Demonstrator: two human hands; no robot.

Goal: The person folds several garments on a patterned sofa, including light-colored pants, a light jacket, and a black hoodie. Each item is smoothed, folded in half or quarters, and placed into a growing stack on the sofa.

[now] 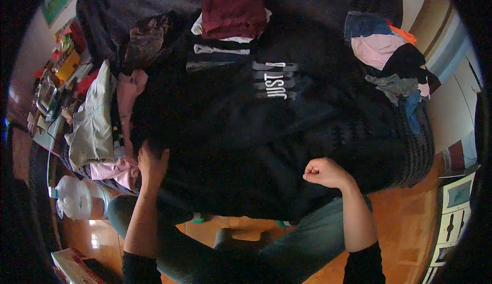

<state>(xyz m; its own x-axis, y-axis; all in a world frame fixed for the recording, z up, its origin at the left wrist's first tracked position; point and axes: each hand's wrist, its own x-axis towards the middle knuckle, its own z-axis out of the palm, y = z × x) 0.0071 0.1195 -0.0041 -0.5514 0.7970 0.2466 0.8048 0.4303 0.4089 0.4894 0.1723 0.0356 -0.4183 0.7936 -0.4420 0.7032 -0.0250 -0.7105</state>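
Note:
A large black garment [230, 130] with white printed lettering lies spread over a dark, cloth-covered seat or bed in front of me. At its left edge is my left hand [153, 165], blurred, its fingertips lost against the dark cloth; whether they grip is hard to see. My right hand [326, 173] is over the garment's near right part, fingers curled in and seemingly pinching the black cloth. Just left of my left hand lie a pink garment [115, 172] and a beige garment [92, 124].
Folded clothes with a maroon one [234, 11] on top are stacked at the back. Loose clothes, including a light pink piece [374, 49], are heaped at right. A cluttered side table stands left, above a large clear plastic bottle [82, 197]. A carton [73, 264] sits on the floor.

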